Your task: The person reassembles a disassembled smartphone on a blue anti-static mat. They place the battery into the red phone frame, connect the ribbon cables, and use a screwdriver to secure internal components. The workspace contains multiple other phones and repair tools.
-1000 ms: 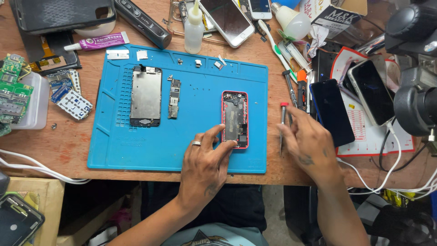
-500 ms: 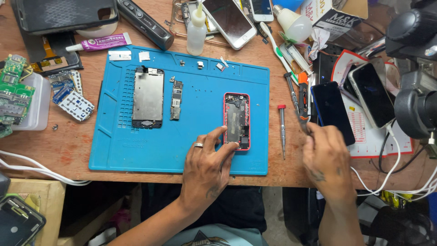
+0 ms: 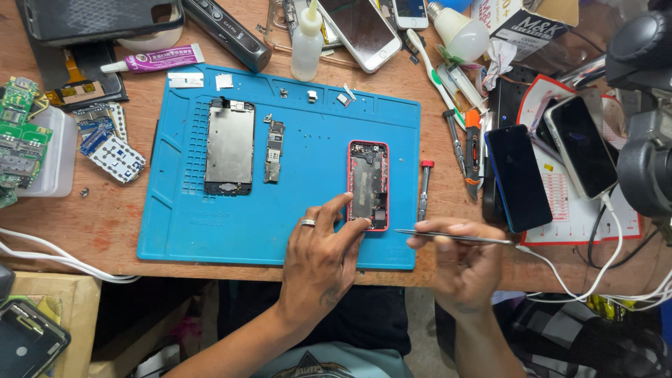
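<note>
An opened phone with a red frame (image 3: 368, 183) lies on the blue work mat (image 3: 210, 224). My left hand (image 3: 323, 252), with a ring on one finger, rests on the mat and its fingertips touch the phone's lower left edge. My right hand (image 3: 458, 262) holds metal tweezers (image 3: 448, 237) level, tips pointing left toward the phone's bottom end. A red-capped screwdriver (image 3: 424, 187) lies just right of the phone. A removed screen plate (image 3: 229, 145) and a small circuit board (image 3: 274, 150) lie on the mat's left half.
Two dark phones (image 3: 518, 176) sit at the right beside more screwdrivers (image 3: 473, 150). A white dropper bottle (image 3: 306, 42), a glue tube (image 3: 150, 59), a bulb (image 3: 458, 31) and further phones crowd the back. Green boards (image 3: 21, 133) fill a tray at the left. White cables (image 3: 595, 273) trail off the right edge.
My right hand let go of the red-capped screwdriver, which now lies beside the phone, reached right, and came back holding tweezers near the phone's bottom end. My left hand stayed on the phone.
</note>
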